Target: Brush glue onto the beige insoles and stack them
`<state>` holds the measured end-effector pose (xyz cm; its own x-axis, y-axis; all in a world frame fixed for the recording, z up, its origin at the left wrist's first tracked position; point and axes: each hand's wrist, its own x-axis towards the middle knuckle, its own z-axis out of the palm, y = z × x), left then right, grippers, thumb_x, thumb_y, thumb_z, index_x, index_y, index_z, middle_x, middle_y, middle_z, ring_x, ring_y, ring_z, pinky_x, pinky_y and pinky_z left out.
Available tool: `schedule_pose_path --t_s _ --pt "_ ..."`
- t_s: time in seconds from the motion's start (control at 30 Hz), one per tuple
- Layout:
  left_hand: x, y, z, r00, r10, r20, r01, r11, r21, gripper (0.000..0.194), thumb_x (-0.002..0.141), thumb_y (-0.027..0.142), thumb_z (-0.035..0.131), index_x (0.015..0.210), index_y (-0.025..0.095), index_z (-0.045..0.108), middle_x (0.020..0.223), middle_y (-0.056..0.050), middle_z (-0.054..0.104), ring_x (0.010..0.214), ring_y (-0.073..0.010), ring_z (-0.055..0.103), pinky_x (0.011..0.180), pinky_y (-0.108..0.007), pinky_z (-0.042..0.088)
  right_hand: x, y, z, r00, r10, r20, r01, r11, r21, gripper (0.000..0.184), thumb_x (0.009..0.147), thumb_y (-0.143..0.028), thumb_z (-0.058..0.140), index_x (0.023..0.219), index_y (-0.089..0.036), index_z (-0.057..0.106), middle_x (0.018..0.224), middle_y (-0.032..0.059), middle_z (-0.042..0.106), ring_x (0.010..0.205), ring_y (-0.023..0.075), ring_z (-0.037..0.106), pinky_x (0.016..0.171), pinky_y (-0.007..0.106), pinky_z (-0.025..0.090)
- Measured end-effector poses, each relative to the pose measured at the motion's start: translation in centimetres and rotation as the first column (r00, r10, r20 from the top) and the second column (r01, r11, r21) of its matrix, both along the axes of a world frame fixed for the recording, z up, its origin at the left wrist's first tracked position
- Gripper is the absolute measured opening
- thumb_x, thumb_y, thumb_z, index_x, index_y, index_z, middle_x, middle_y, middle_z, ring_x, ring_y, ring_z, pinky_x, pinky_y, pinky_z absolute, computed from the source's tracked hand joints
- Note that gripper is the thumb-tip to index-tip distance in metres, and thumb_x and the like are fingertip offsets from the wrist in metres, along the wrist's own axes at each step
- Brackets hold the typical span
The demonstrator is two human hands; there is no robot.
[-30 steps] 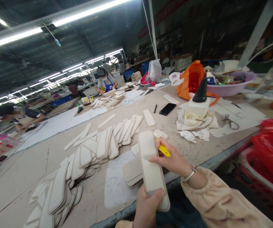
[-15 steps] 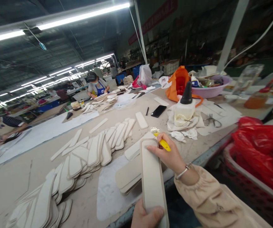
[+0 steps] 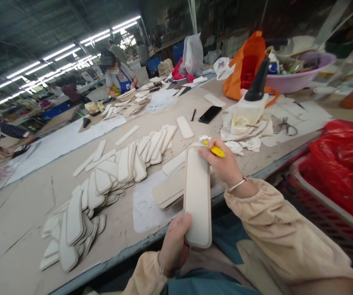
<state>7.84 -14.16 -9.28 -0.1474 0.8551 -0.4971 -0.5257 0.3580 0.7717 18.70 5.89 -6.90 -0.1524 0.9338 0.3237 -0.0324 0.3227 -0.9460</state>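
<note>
My left hand [image 3: 175, 241] grips the lower left edge of a long off-white rounded panel [image 3: 197, 196], thumb on its face. At the panel's upper right end, my right hand [image 3: 225, 164] presses with the thumb and also keeps hold of a yellow-handled brush [image 3: 216, 149] with a white clotted tip. The panel is held tilted over the table's front edge. Just left of it lies a stack of similar panels [image 3: 167, 190] on a white sheet [image 3: 147, 211]. Farther left, many overlapping panels [image 3: 99, 180] spread in a long row.
Beyond my right hand stand a white glue pot with a black cone [image 3: 247, 114], a phone [image 3: 210, 114] and scissors [image 3: 285, 127]. An orange bag [image 3: 244, 65] and a purple basin [image 3: 302, 78] are behind. A basket with a red bag [image 3: 345, 164] is at right. A co-worker [image 3: 121, 78] sits across.
My view has tipped downward, so the table appears higher. My left hand has shifted from the panel's bottom end to its left edge. The right hand keeps the brush and the panel's top.
</note>
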Motion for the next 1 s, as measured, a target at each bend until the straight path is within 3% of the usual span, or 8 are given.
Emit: schedule_pose_path --t_s 0.1,0.27,0.53,0.73,1.0 --pt "-0.1 0.0 0.3 0.999 -0.007 0.045 0.007 1.000 -0.005 0.045 0.084 0.044 0.059 0.113 0.010 0.066 0.084 -0.012 0.072 0.077 -0.0224 0.066 0.068 -0.032 0.052 -0.2 0.1 -0.3 1.000 0.005 -0.008 -0.005 1.000 0.018 0.028 0.079 -0.037 0.064 0.076 -0.023 0.040 0.068 -0.0055 0.038 0.061 0.0111 0.037 0.058 0.024 0.030" --pt "-0.6 -0.3 0.1 0.998 -0.057 0.029 0.057 0.998 0.001 0.045 0.084 0.042 0.061 0.115 0.010 0.065 0.083 -0.012 0.073 0.083 -0.0241 0.066 0.071 -0.032 0.052 -0.4 0.1 -0.7 0.999 -0.009 -0.036 0.010 0.999 0.038 0.025 0.079 -0.030 0.064 0.076 -0.022 0.041 0.068 -0.0057 0.039 0.061 0.0102 0.037 0.057 0.024 0.030" --pt "-0.9 -0.5 -0.4 0.993 -0.105 -0.059 0.107 0.994 0.023 0.040 0.083 0.045 0.061 0.101 0.010 0.069 0.073 -0.008 0.067 0.066 -0.0152 0.058 0.059 -0.024 0.043 -0.6 -0.3 -0.5 0.999 -0.049 0.004 0.049 0.998 0.026 0.027 0.080 -0.036 0.064 0.076 -0.023 0.041 0.069 -0.0049 0.039 0.060 0.0114 0.038 0.056 0.025 0.031" --pt "-2.8 -0.4 -1.3 0.934 -0.138 -0.329 0.139 0.990 -0.020 0.054 0.070 0.064 0.065 0.071 0.010 0.066 0.055 0.001 0.045 0.050 -0.0067 0.034 0.046 -0.021 0.022 -0.4 -0.3 -0.2 0.992 -0.028 0.123 0.022 0.999 0.048 0.037 0.072 -0.042 0.072 0.079 -0.024 0.041 0.072 -0.0042 0.041 0.063 0.0135 0.040 0.057 0.026 0.032" --pt "-5.2 -1.5 -0.6 0.922 -0.181 -0.342 0.148 0.982 -0.121 0.057 0.066 0.067 0.066 0.077 0.011 0.070 0.053 -0.001 0.046 0.050 -0.0088 0.036 0.049 -0.023 0.021 -1.2 -0.9 -0.1 0.976 0.048 0.211 -0.063 0.996 0.067 0.028 0.080 -0.036 0.065 0.078 -0.024 0.041 0.064 -0.0063 0.038 0.056 0.0120 0.038 0.054 0.026 0.032"
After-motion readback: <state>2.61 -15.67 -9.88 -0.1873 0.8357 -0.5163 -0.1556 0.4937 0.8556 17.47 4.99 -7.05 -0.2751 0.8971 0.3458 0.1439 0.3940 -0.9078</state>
